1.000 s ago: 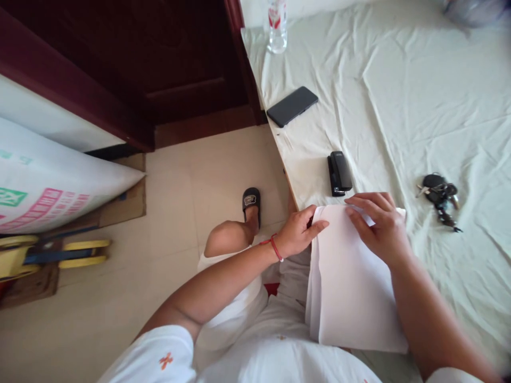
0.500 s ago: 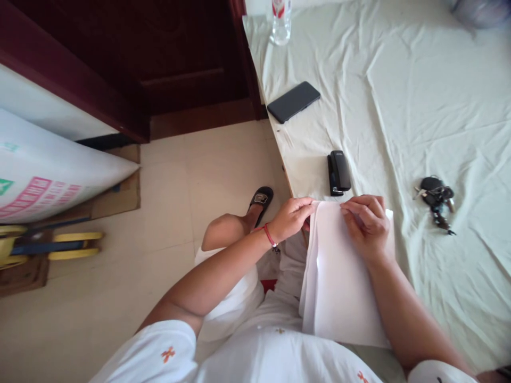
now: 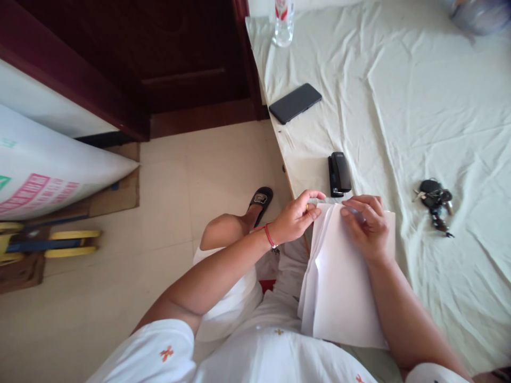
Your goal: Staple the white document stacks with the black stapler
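Observation:
A stack of white paper sheets [image 3: 339, 287] lies over the near edge of a table covered with a pale cloth [image 3: 419, 106] and hangs down toward my lap. My left hand [image 3: 295, 218], with a red string on its wrist, pinches the stack's top left corner. My right hand [image 3: 365, 226] rests on the top edge, its fingers curled and pinching the upper sheets. A black stapler [image 3: 339, 173] lies on the cloth just beyond the paper.
On the cloth lie a dark phone [image 3: 295, 103], a bunch of keys [image 3: 433, 200] and a water bottle [image 3: 283, 22] at the far edge. To the left are tiled floor, a dark wooden door, a printed white sack [image 3: 51, 170] and a yellow object [image 3: 48, 242].
The sheets have been drawn slightly toward me and their top edges fanned apart. My right hand's fingers went from flat to curled on the top edge; my left hand pinched the corner.

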### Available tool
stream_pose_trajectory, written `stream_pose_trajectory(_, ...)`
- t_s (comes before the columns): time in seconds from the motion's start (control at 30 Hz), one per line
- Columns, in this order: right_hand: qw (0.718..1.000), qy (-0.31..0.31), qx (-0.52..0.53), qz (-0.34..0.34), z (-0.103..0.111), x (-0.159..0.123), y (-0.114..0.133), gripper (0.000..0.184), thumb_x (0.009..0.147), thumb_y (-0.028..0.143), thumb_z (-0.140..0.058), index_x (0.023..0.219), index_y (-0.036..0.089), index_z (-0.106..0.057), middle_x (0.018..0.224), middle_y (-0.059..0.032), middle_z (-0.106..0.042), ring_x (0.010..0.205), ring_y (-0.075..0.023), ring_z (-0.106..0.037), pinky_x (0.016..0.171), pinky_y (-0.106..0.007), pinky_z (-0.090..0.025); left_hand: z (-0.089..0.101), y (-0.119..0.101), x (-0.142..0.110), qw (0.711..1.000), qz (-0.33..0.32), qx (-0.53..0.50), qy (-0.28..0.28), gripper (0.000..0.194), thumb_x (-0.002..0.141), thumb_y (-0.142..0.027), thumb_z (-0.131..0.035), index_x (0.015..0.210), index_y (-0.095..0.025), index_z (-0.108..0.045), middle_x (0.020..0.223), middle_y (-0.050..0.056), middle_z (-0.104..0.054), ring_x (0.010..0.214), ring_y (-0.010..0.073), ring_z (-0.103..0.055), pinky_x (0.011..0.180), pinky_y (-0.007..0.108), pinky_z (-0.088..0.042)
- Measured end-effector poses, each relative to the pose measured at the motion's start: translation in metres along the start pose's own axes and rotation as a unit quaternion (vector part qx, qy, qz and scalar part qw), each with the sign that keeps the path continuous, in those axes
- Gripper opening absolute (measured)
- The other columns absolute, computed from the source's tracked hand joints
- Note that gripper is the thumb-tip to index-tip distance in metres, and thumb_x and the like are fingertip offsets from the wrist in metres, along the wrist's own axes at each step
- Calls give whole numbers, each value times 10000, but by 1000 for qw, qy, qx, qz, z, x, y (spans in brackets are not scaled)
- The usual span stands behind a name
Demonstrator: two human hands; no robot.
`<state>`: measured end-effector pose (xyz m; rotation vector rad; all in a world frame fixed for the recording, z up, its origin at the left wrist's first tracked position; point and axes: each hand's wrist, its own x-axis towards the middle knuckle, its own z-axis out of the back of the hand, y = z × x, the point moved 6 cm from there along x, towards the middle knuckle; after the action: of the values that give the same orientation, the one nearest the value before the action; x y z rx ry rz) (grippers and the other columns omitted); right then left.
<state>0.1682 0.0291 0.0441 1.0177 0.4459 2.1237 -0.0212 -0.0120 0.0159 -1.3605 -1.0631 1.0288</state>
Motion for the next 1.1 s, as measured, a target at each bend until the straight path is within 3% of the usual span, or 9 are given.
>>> stream_pose_trajectory(0.1,999,0,44,-20,2,-2,-5,217,947,192,-712,1125,307,-757,1037,-55,-712,968,-250,-652,863,-464,-541,-3,2,0,1000,2,-29,2,332,1045,-465,-517,1206,-182,-454,641,-89,-411,575,107,-354,606,277,-322)
stream_pose_trajectory(0.27,991,-10,123,-49,3,-5,-10,203,937,182,-728,1071,326,-779,1004,-38,-693,904,-223,-664,776,-418,-549,-4,7,1,993,9,-120,-10,400,966,-536,-656,1006,-245,-386,636,-95,-489,580,100,-531,611,243,-460)
stream_pose_trajectory(0.4,992,2,123,-41,2,-2,-7,183,947,171,-711,1050,313,-763,1001,-32,-694,918,-225,-652,811,-430,-536,1,12,2,997,17,-68,-33,280,962,-449,-657,911,-179,-603,763,-8,-633,645,91,-585,626,230,-503)
stream_pose_trajectory(0.5,997,4,71,-12,2,1,0,161,944,160,-699,1026,294,-735,1027,-34,-712,979,-241,-641,907,-469,-509,7,15,1,998,37,-19,-55,222,944,-337,-656,987,-141,-753,914,63,-750,777,125,-654,721,248,-534)
stream_pose_trajectory(0.63,998,33,60,12,-1,3,9,165,956,148,-644,1039,282,-691,1002,-34,-738,989,-248,-635,921,-465,-501,8,11,2,998,41,-23,-40,225,913,-291,-682,1005,-126,-804,1004,104,-807,897,168,-706,822,276,-556)
stream_pose_trajectory(0.8,996,42,65,-32,-2,0,4,103,978,238,-622,1061,273,-673,932,-49,-685,928,-256,-624,819,-432,-522,4,3,6,999,37,-16,-19,256,901,-326,-716,1022,-116,-800,1013,114,-799,872,165,-700,803,275,-546)
stream_pose_trajectory(1.0,996,72,39,-45,-4,-2,-2,191,992,307,-619,1163,268,-696,916,-61,-682,925,-270,-618,833,-467,-528,-1,5,9,999,31,38,-1,385,874,-433,-764,1077,-107,-789,961,95,-764,711,115,-576,686,264,-469)
stream_pose_trajectory(1.1,996,51,56,-50,-3,-2,-4,170,987,309,-637,1143,264,-688,933,-64,-680,919,-265,-613,821,-457,-522,3,5,9,998,35,48,-19,454,899,-505,-723,1076,-90,-774,1004,117,-776,777,146,-624,739,289,-486)
